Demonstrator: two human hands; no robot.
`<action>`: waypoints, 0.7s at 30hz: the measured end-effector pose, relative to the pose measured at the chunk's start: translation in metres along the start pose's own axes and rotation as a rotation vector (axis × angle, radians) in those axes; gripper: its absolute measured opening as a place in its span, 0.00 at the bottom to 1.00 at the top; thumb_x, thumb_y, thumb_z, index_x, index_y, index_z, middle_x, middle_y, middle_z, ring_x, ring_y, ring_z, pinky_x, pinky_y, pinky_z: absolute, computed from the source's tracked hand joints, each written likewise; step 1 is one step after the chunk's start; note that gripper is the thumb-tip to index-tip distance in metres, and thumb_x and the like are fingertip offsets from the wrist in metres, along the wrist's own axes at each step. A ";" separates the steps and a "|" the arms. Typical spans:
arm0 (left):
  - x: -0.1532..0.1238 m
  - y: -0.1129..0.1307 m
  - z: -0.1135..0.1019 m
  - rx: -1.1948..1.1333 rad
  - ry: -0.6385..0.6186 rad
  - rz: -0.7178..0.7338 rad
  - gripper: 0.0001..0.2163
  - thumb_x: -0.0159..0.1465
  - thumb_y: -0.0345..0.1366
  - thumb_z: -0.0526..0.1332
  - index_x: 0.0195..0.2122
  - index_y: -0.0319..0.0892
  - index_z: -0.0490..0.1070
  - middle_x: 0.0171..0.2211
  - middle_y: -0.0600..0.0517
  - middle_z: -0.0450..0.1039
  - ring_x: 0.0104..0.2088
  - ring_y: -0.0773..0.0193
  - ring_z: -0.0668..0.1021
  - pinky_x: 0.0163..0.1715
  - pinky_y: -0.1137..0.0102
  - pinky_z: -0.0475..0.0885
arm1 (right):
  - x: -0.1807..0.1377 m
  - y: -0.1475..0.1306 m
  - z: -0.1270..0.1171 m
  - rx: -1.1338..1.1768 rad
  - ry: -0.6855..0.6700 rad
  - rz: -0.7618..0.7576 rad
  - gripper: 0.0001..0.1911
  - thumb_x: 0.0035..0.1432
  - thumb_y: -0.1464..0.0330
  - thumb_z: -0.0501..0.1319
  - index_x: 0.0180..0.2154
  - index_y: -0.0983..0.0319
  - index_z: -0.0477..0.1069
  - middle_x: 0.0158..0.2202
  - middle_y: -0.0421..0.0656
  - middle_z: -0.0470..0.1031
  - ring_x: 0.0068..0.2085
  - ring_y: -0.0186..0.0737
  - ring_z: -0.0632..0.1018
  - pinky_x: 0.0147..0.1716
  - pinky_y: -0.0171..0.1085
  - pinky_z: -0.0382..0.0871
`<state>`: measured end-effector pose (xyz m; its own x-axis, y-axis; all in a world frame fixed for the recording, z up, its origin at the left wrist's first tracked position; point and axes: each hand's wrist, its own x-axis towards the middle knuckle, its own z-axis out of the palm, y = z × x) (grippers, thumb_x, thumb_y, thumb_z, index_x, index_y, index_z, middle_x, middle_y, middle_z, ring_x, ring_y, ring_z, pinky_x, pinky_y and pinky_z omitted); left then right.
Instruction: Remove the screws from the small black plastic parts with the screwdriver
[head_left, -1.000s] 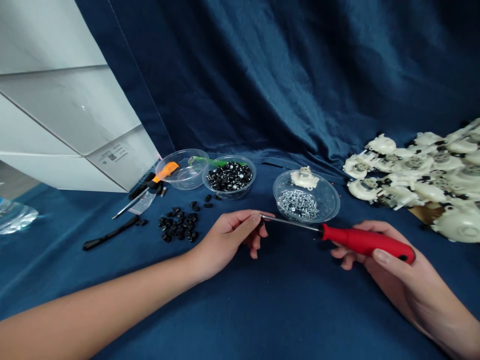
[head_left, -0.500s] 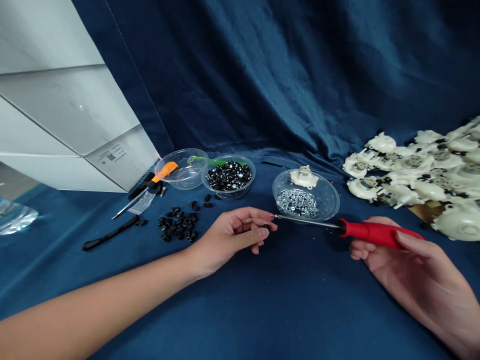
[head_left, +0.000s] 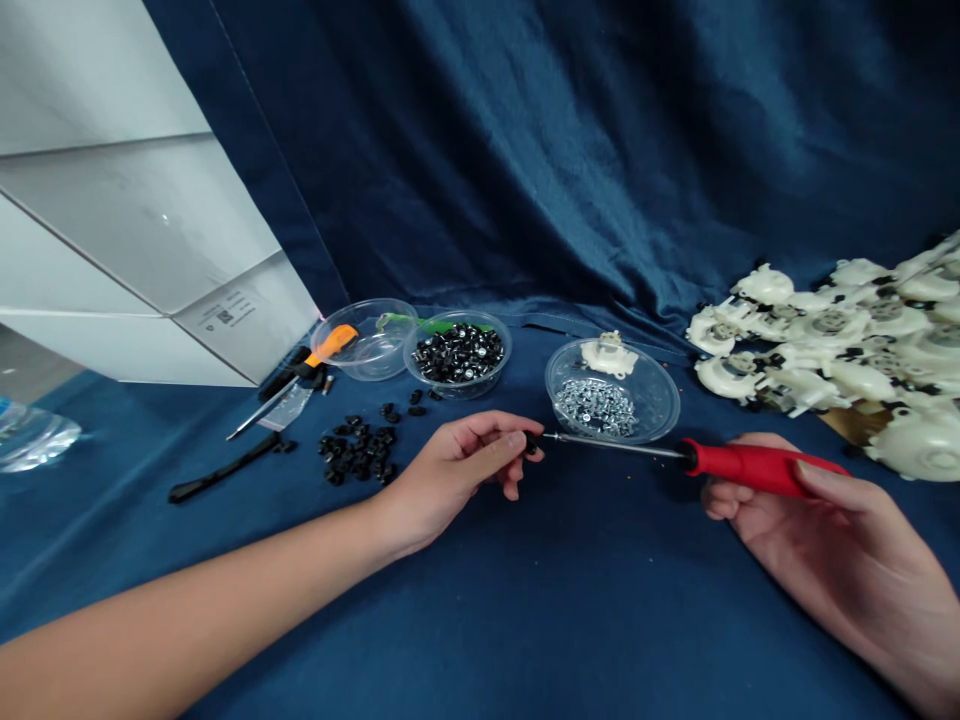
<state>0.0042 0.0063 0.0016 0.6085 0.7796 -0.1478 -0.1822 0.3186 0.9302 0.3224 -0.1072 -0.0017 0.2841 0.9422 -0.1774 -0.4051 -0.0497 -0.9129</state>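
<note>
My left hand [head_left: 476,465] pinches a small black plastic part [head_left: 532,443] between thumb and forefinger. In my right hand [head_left: 817,545] is a screwdriver [head_left: 757,468] with a red handle, its shaft pointing left. The tip, with what looks like a small screw on it, is at the black part; whether they touch is hard to tell. Just behind the shaft stands a clear bowl [head_left: 664,405] holding many silver screws [head_left: 596,405] and one cream plastic piece [head_left: 609,355].
Loose black parts [head_left: 358,450] lie left of my left hand. Behind them are a bowl of black parts with screws [head_left: 459,352], another clear bowl [head_left: 375,350] and an orange-handled screwdriver [head_left: 334,345]. Cream plastic housings [head_left: 832,330] are piled at right; white boxes [head_left: 142,220] stand at left.
My left thumb has shifted up toward the forefinger, and the black part has turned up to face the screwdriver tip. The right hand has barely moved.
</note>
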 end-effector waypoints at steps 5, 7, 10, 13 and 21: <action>0.001 -0.001 0.001 -0.042 0.021 0.013 0.13 0.75 0.41 0.71 0.55 0.41 0.82 0.41 0.47 0.81 0.33 0.66 0.77 0.34 0.70 0.76 | -0.003 -0.002 0.010 -0.048 0.051 -0.019 0.15 0.56 0.54 0.75 0.39 0.56 0.89 0.33 0.48 0.87 0.32 0.45 0.85 0.35 0.36 0.84; 0.000 -0.002 0.001 -0.048 0.024 0.014 0.12 0.75 0.41 0.70 0.54 0.41 0.82 0.39 0.48 0.81 0.33 0.66 0.78 0.34 0.71 0.77 | -0.004 -0.003 0.012 -0.065 0.060 -0.014 0.15 0.54 0.53 0.76 0.38 0.56 0.89 0.32 0.48 0.88 0.31 0.44 0.85 0.35 0.35 0.84; 0.000 -0.003 0.001 -0.049 0.019 0.009 0.11 0.75 0.40 0.70 0.52 0.39 0.82 0.41 0.47 0.82 0.34 0.66 0.78 0.34 0.71 0.77 | -0.005 -0.003 0.012 -0.076 0.072 -0.003 0.16 0.51 0.52 0.78 0.37 0.55 0.89 0.32 0.48 0.88 0.30 0.44 0.85 0.34 0.35 0.84; 0.000 -0.003 0.001 -0.058 0.013 0.007 0.11 0.75 0.40 0.71 0.52 0.39 0.82 0.43 0.45 0.84 0.34 0.66 0.78 0.34 0.71 0.77 | -0.004 -0.001 0.010 -0.066 0.082 0.002 0.16 0.51 0.52 0.77 0.37 0.55 0.88 0.33 0.48 0.88 0.31 0.44 0.85 0.34 0.36 0.84; -0.001 -0.004 -0.001 -0.033 -0.013 -0.003 0.11 0.76 0.41 0.70 0.52 0.40 0.83 0.42 0.45 0.85 0.34 0.66 0.79 0.34 0.72 0.77 | -0.001 0.004 0.004 -0.070 0.089 0.009 0.17 0.52 0.52 0.76 0.39 0.55 0.88 0.34 0.48 0.88 0.32 0.45 0.85 0.34 0.37 0.84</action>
<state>0.0039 0.0051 -0.0022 0.6193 0.7714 -0.1463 -0.2053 0.3389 0.9182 0.3168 -0.1073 -0.0037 0.3577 0.9088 -0.2148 -0.3475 -0.0840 -0.9339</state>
